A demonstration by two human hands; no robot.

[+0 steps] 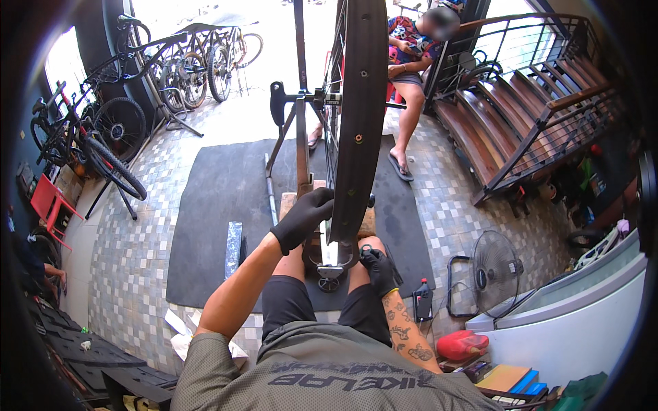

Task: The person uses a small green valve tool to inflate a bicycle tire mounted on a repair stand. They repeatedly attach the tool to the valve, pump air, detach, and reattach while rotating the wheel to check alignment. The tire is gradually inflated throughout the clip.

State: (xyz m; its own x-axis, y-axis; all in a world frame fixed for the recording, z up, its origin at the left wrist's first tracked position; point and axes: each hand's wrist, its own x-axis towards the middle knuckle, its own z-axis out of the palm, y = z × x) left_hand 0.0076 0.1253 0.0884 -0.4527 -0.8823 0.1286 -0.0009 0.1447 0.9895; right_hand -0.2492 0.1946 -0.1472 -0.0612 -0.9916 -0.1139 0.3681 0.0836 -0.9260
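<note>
A bicycle wheel without a tyre stands upright in front of me, its black rim point(361, 103) seen nearly edge-on. It is mounted in a metal truing stand point(302, 147) between my knees. My left hand point(305, 218), in a black glove, is closed at the wheel's lower left side, its fingertips partly hidden at the rim and spokes. Over my right thigh, my right hand point(381, 270), also gloved in black, pinches a small dark ring-shaped tool point(367, 248), which looks like a spoke wrench. That hand is apart from the rim.
A dark mat point(205, 205) lies under the stand, with a blue-white narrow box point(234, 248) on it. Another person point(410, 68) sits ahead at the right. A floor fan point(496, 270), a dark bottle point(423, 291) and a red bag point(462, 345) are to my right. Bicycles point(113, 137) stand left.
</note>
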